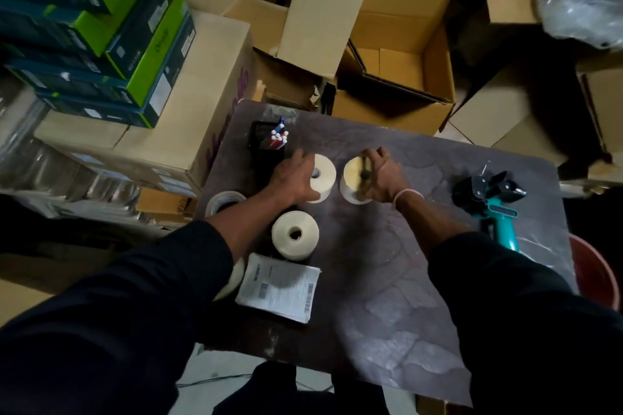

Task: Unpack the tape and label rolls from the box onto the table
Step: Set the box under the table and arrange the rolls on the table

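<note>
The dark sleeves (141, 306) fill the bottom of the view, both arms reaching out over the table (387, 296). Just past the left sleeve lies a paper sheaf (279, 290), and touching its far edge stands a label roll (295, 234) on end, core hole up.

Farther out, two more rolls stand side by side near the table's middle. The left hand (294, 178) rests on the left roll (322, 178), fingers lying over its top and near side, loosely curved around it rather than spread. The right hand (382, 177) grips the right roll (354, 182) from above, fingers curled over its top; blur hides how tightly.

Both rolls seem to touch the tabletop, so the step in hand looks like setting this pair down. The next move, as I judge it, calls for letting go cleanly so neither roll tips, then reaching back to the open box (397, 77) beyond the far edge for any rolls left; its inside looks bare from here, though part is hidden.

A tape roll (224, 200) sits at the left edge, half under the left arm. A pen holder (268, 141) stands behind the left hand, and a tape dispenser (490, 202) lies well apart on the right.
</note>
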Demonstrator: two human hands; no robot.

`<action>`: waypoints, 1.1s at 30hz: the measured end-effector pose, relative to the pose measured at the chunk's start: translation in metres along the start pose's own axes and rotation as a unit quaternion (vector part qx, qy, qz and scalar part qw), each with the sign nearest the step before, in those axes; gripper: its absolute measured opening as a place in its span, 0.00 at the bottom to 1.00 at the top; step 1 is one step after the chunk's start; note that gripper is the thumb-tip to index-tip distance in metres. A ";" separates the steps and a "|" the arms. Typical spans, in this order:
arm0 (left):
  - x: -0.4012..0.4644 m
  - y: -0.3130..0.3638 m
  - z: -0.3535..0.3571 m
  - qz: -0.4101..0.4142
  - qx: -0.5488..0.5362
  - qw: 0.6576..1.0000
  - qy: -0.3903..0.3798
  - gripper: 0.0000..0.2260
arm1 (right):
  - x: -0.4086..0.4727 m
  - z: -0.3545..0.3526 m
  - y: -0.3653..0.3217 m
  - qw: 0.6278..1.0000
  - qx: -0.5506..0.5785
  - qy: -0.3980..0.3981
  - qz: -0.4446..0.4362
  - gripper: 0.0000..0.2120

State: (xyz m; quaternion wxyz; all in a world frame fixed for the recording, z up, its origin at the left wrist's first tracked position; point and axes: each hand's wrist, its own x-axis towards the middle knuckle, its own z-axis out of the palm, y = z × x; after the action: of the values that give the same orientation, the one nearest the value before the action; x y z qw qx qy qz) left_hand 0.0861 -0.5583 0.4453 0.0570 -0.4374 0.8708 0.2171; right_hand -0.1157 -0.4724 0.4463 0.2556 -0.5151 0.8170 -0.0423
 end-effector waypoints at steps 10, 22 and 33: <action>0.062 0.035 -0.007 -0.051 -0.035 0.998 0.005 0.33 | 0.036 -0.010 0.001 0.995 0.047 0.035 0.075 0.44; 0.059 0.022 0.000 -0.031 -0.034 0.999 0.004 0.39 | 0.035 -0.015 -0.002 0.998 0.048 0.000 0.041 0.48; 0.050 0.007 -0.018 0.048 -0.063 0.997 -0.022 0.22 | -0.076 0.057 -0.054 0.981 0.096 0.142 -0.086 0.30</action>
State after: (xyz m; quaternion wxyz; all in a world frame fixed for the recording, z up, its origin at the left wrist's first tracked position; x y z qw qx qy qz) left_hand 0.0520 -0.5990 0.4488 0.0375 -0.3928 0.8740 0.2837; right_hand -0.0194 -0.4204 0.4435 0.1808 -0.5452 0.7897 -0.2155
